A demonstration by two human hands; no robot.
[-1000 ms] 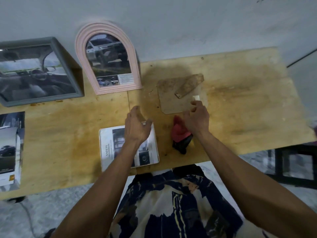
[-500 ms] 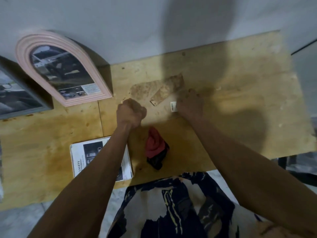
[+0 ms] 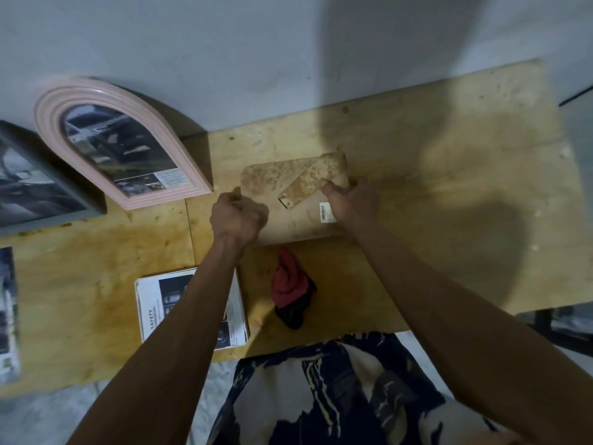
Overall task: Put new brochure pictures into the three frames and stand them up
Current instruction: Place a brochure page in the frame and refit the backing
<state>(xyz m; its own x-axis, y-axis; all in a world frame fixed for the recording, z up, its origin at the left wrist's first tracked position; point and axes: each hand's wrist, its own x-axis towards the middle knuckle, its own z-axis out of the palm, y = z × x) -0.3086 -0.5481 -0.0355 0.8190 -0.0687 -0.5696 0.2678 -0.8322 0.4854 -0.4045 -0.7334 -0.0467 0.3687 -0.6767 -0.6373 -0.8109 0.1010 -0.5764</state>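
Note:
A brown backing board point(image 3: 284, 183) with a fold-out stand leg point(image 3: 313, 179) and a barcode sticker point(image 3: 326, 212) is in the middle of the wooden table point(image 3: 449, 194). My left hand point(image 3: 239, 215) is closed on its left edge. My right hand point(image 3: 351, 200) grips its right edge beside the leg. A white frame point(image 3: 150, 303) with a brochure picture lies flat near the front edge, partly under my left forearm. A pink arched frame point(image 3: 106, 139) and a grey frame point(image 3: 38, 187), both with pictures, lean against the wall at the left.
A red and black cloth point(image 3: 290, 290) lies just in front of the backing board. Brochure pages point(image 3: 7, 309) sit at the far left edge. The grey wall point(image 3: 256, 59) runs along the table's back. A dark stand point(image 3: 558, 326) is below the table's right end.
My left hand left the white frame and my right hand left the cloth area. Both moved to the backing board and closed on its edges. The view shifted right.

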